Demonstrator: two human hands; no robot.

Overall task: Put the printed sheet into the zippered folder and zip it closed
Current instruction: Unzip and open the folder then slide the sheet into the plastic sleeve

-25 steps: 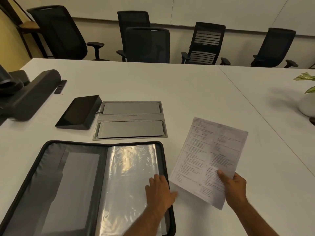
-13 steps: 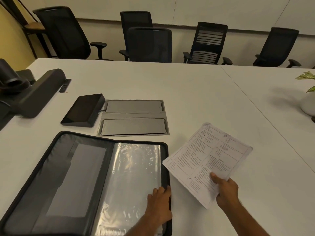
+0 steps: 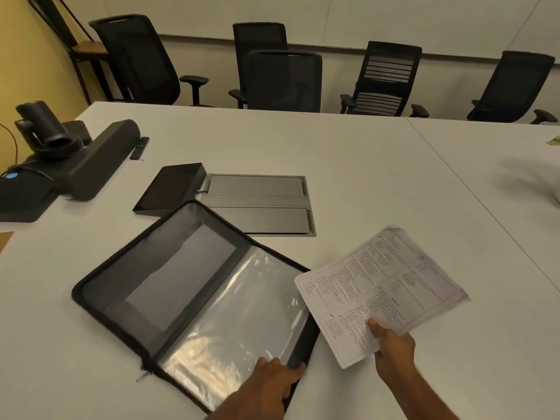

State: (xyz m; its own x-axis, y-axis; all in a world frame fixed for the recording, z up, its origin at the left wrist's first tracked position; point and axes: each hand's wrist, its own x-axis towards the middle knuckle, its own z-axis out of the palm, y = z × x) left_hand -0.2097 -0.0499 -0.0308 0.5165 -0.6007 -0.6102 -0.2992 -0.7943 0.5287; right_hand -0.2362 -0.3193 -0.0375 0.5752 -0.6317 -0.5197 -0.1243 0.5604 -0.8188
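The black zippered folder (image 3: 127, 301) lies open and turned at an angle on the white table, its clear plastic sleeves (image 3: 242, 322) showing on the right half. My left hand (image 3: 272, 380) presses down on the folder's near right corner, fingers over its edge. My right hand (image 3: 392, 347) pinches the printed sheet (image 3: 381, 286) by its near edge and holds it just right of the folder, its left corner overlapping the folder's edge.
A black tablet stand (image 3: 169, 187) and a grey table cable hatch (image 3: 260, 204) sit just behind the folder. A black conference camera and speaker bar (image 3: 69, 165) are at the far left. Black office chairs (image 3: 285, 80) line the far side.
The folder has swung counter-clockwise, its far end pointing left. My right hand has turned the sheet more sideways and brought it closer to the folder. My left hand slid to the folder's near corner.
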